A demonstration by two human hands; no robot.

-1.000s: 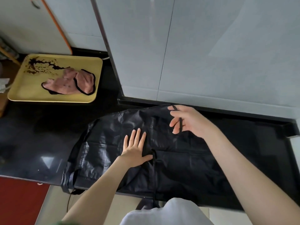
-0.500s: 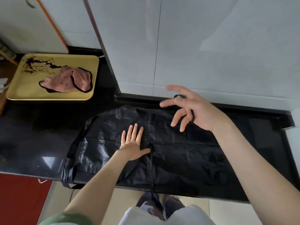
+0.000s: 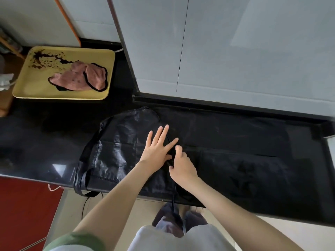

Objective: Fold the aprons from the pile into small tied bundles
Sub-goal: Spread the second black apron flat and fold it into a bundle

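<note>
A black apron [image 3: 117, 151] lies spread flat on the black counter [image 3: 36, 134], its edge and a strap [image 3: 81, 183] hanging over the front. My left hand [image 3: 157, 147] presses flat on the middle of the apron with straight, spread fingers. My right hand [image 3: 181, 167] sits just beside it, fingers curled and pinching a thin black tie strap [image 3: 174, 194] that runs down over the counter's front edge.
A yellow tray [image 3: 30, 84] at the back left holds a crumpled pink cloth with black trim [image 3: 79, 80]. A grey wall panel [image 3: 235, 51] rises right behind the counter. Red floor [image 3: 23, 211] lies below left. My legs show under the counter edge.
My right hand has come down from the apron's far edge near the wall to beside my left hand and now pinches the tie strap. The left hand stayed pressed on the apron.
</note>
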